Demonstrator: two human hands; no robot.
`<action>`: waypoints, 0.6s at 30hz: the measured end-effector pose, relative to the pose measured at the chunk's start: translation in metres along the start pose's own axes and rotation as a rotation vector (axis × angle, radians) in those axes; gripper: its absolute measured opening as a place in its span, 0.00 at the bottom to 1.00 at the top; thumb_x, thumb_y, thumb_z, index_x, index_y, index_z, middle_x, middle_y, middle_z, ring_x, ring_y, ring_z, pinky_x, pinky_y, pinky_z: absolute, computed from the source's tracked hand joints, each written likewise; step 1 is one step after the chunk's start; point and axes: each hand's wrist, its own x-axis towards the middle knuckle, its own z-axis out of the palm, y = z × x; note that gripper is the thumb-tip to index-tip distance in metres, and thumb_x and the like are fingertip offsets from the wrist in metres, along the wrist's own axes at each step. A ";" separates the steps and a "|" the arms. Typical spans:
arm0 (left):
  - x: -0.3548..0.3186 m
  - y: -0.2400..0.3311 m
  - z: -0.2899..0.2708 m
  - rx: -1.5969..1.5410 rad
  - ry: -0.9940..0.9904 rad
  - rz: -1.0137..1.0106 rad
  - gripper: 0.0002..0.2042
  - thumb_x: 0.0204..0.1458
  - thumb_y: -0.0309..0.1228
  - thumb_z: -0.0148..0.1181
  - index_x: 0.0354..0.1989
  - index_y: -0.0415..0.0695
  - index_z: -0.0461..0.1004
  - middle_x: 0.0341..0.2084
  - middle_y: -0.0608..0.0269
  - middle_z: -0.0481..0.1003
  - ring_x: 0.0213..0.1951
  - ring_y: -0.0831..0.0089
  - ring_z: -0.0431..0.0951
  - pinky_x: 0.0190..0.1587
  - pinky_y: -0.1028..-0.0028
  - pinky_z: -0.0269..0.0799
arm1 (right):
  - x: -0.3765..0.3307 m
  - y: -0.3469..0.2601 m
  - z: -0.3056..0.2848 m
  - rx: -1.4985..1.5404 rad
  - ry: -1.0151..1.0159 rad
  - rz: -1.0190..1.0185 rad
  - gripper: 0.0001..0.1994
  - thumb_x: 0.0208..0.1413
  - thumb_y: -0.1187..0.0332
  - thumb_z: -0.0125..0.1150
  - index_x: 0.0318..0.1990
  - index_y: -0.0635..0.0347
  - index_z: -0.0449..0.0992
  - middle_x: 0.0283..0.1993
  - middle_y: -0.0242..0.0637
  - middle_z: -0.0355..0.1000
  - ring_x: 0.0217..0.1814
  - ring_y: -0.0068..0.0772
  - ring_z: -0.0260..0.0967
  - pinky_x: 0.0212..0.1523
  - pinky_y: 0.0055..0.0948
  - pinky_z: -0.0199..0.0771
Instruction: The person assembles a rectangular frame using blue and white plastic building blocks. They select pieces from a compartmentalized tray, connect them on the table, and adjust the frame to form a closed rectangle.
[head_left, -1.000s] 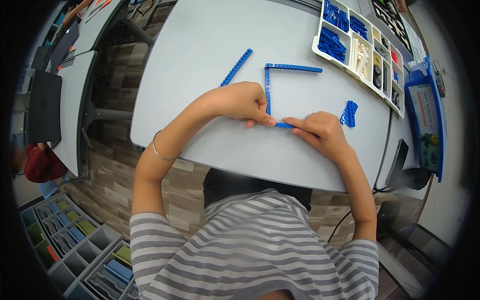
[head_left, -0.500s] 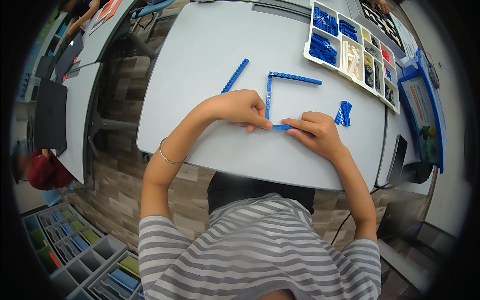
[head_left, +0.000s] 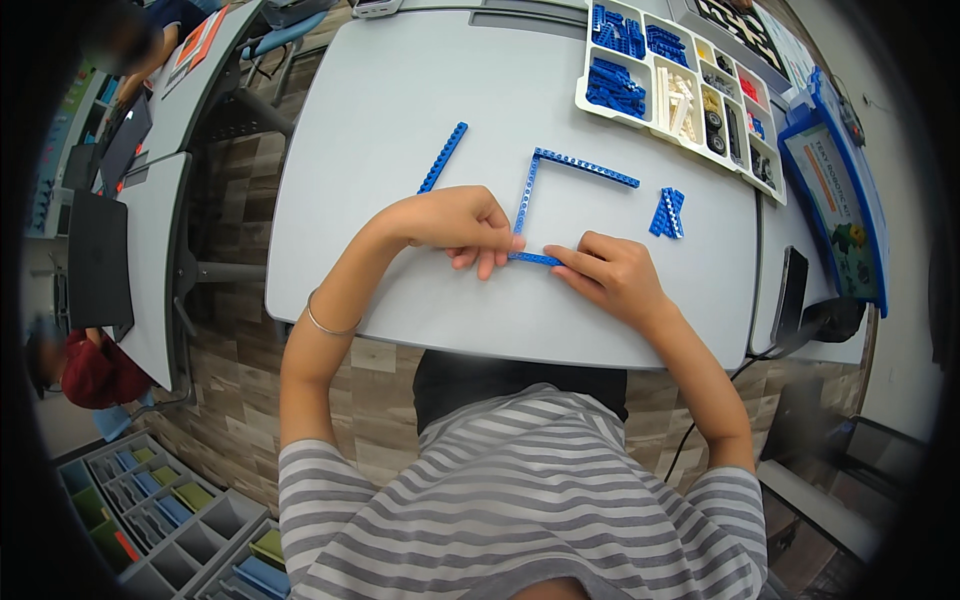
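Note:
Blue studded toy building beams are joined into a three-sided frame on the white table. Its side beam [head_left: 525, 195] runs away from me, the far beam [head_left: 590, 167] points right, and the near beam [head_left: 533, 259] lies across in front of me. At the near left corner, my left hand [head_left: 462, 225] pinches the joint between thumb and fingers. My right hand [head_left: 610, 275] grips the near beam's right end with thumb and forefinger. Beyond my left hand lies a loose blue beam [head_left: 443, 158], its near end hidden. Several short blue pieces [head_left: 667, 212] lie crossed to the right.
A white sorting tray [head_left: 655, 134] with blue, white and other parts stands at the far right. Next to it are a blue kit box [head_left: 835, 190] and a dark phone-like device [head_left: 792, 285]. At left, another table [head_left: 165, 270] holds a laptop; people are nearby.
The view has shifted a little. The frame has turned slightly clockwise, and more of the near beam shows between my hands. Both hands still grip it.

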 end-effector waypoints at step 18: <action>0.006 0.004 0.009 0.056 0.191 -0.043 0.26 0.65 0.47 0.60 0.19 0.38 0.79 0.10 0.60 0.75 0.10 0.75 0.72 0.14 0.77 0.63 | 0.001 -0.003 0.001 -0.026 0.009 0.041 0.12 0.53 0.66 0.73 0.46 0.49 0.84 0.28 0.32 0.66 0.27 0.35 0.68 0.28 0.35 0.71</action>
